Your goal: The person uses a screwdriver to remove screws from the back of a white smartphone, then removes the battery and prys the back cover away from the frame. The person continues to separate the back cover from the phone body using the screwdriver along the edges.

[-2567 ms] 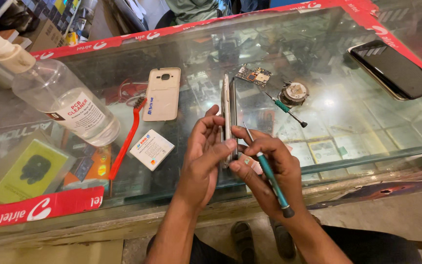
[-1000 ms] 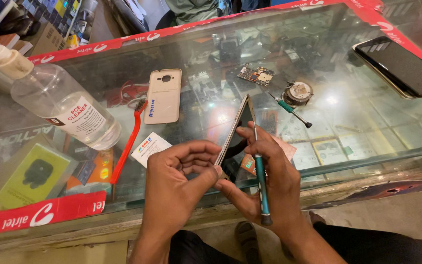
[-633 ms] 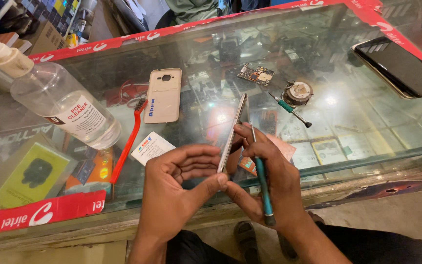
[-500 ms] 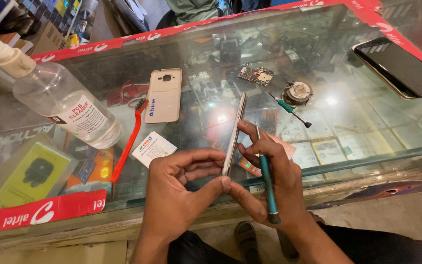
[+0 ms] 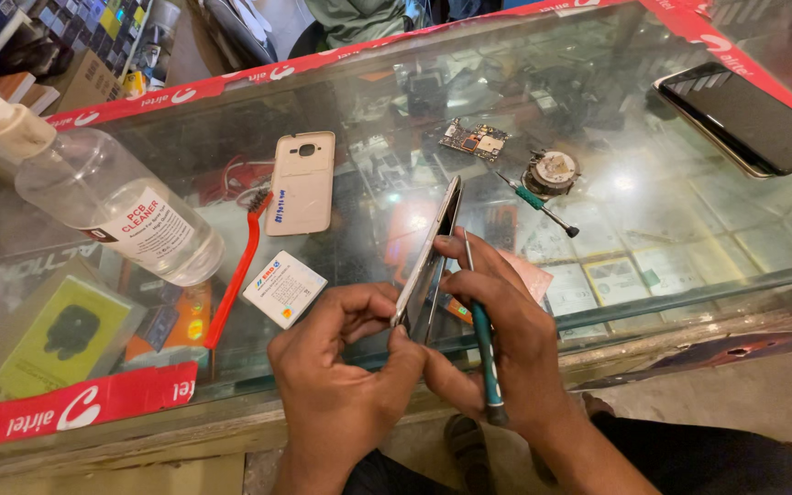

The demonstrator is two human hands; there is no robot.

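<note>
- Head view shows you a glass display counter filling the frame, edged with red strips.
- At 10 o'clock a clear bottle with a white label lies tilted on the glass.
- At 2 o'clock a dark phone lies face up near the counter's corner.
- At 11 o'clock a cream back cover lies flat, with a red brush just beside it and a small white battery below.
- At 12 o'clock sit a circuit board and a round part.
- Your left hand pinches the lower end of the phone body, which stands on edge at centre.
- Your right hand touches the phone's side with curled fingers and grips a teal screwdriver.
</note>
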